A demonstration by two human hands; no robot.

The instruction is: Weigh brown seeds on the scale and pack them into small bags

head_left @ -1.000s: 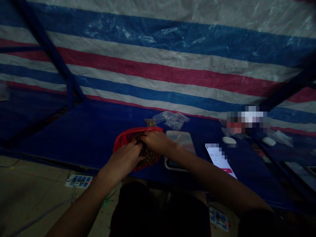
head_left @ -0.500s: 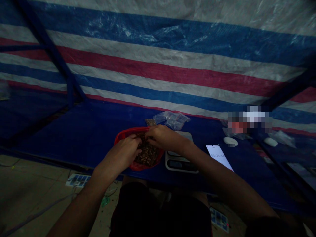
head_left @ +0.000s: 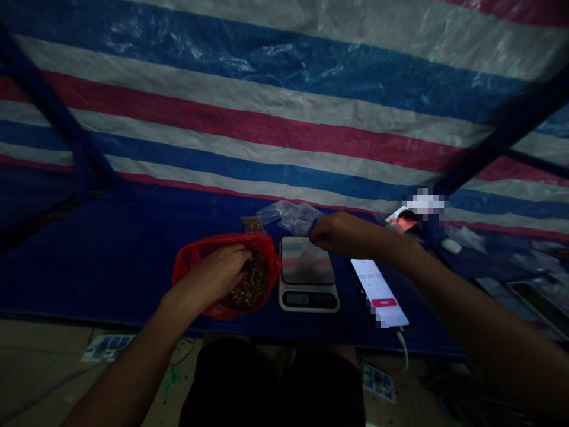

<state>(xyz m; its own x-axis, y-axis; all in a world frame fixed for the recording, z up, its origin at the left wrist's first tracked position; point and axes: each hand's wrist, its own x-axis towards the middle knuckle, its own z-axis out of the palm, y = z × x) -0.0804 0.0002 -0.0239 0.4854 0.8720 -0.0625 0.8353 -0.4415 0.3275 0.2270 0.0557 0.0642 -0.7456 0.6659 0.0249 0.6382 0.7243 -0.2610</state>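
Observation:
A red plastic bag [head_left: 186,264] lies open on the blue table, filled with small brown pieces [head_left: 253,284]. My left hand [head_left: 220,276] rests inside the bag with its fingers curled into the brown pieces. My right hand [head_left: 338,232] hovers over the far edge of a small digital scale [head_left: 306,273], fingers pinched together near a pile of small clear plastic bags [head_left: 291,216]. What the right fingers hold is too small and dark to make out.
A lit phone [head_left: 377,290] with a cable lies right of the scale. Behind hangs a striped blue, red and white tarpaulin [head_left: 284,118]. Blue frame poles [head_left: 498,139] slant at both sides. White small objects [head_left: 451,245] lie at right.
My right hand left the red bag and moved right, over the scale toward the clear bags. My left hand stayed in the bag. The view shifted right.

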